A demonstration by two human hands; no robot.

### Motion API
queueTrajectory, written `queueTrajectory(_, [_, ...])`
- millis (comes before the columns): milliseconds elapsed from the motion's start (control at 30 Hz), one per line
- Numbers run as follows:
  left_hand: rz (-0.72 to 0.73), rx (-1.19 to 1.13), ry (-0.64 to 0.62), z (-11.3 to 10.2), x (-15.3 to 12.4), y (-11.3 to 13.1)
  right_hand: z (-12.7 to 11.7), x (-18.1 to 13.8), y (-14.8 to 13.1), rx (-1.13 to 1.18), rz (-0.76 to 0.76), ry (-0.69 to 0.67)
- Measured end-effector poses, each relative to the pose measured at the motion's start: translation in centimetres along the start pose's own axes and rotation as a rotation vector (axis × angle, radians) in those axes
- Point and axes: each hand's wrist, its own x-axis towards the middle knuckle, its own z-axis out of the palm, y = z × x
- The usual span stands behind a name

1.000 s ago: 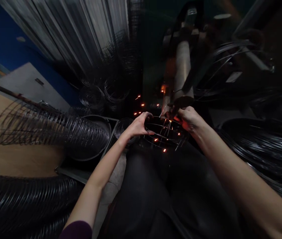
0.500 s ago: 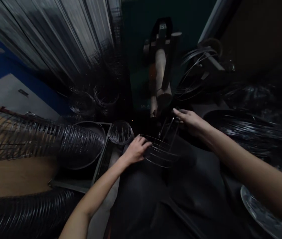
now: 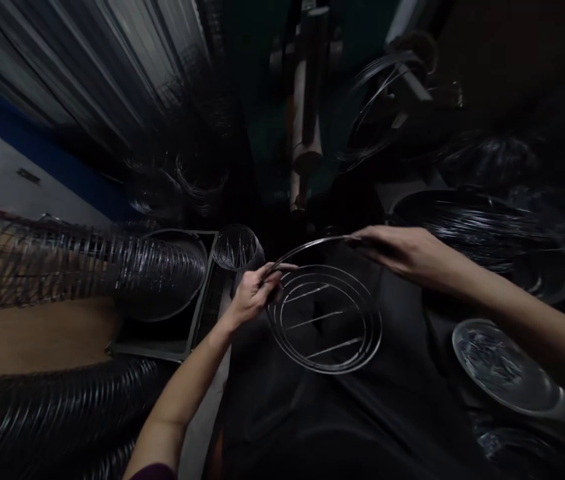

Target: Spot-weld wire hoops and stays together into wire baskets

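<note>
My left hand (image 3: 252,293) is closed at the left side of a thin wire ring (image 3: 307,247). My right hand (image 3: 407,250) pinches the same ring at its far right, fingers pressed together. Just below the ring is a round wire frame (image 3: 340,367) of several hoops with three straight crossbars, over the dark cloth on my lap. The frame's upper left edge is close to my left fingers; whether they also grip it, or whether ring and frame are joined, I cannot tell. Ahead of both hands stands a machine with a pale cylindrical arm (image 3: 307,143), blurred and dark.
Stacked wire hoops (image 3: 157,263) extend out at left, with a darker hoop stack (image 3: 52,420) below. A wire bundle (image 3: 236,248) stands beside my left hand. To the right are a basin of wire hoops (image 3: 477,220) and a dish (image 3: 537,393) holding small metal pieces.
My right hand has come away from near the machine and now grips the ring. The wire frame has turned so its round face and crossbars show. The camera view has shifted.
</note>
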Motion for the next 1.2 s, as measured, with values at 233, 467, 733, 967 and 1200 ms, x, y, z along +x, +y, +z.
queueTrajectory(233, [-0.254, -0.651, 0.092, 8.8, 1.0, 4.0, 5.3, 7.8, 7.0, 0.032, 0.106, 0.071])
queueTrajectory(467, [-0.351, -0.872, 0.209, 9.0, 4.0, 1.4, 8.8, 9.9, 9.0, 0.089, 0.150, 0.075])
queueTrajectory(733, [-0.301, -0.862, 0.003, 7.9, 6.0, 0.9, 6.4, 4.2, 6.9, 0.038, 0.235, 0.225])
queueTrajectory(967, [-0.135, -0.244, -0.066, 6.1, 8.2, -0.5, 9.8, -2.0, 0.3, 0.634, 0.387, -0.171])
queueTrajectory(1200, [-0.085, 0.016, -0.180, 4.9, 6.4, 1.0, 9.6, -0.7, -0.2, 0.639, 0.534, -0.456])
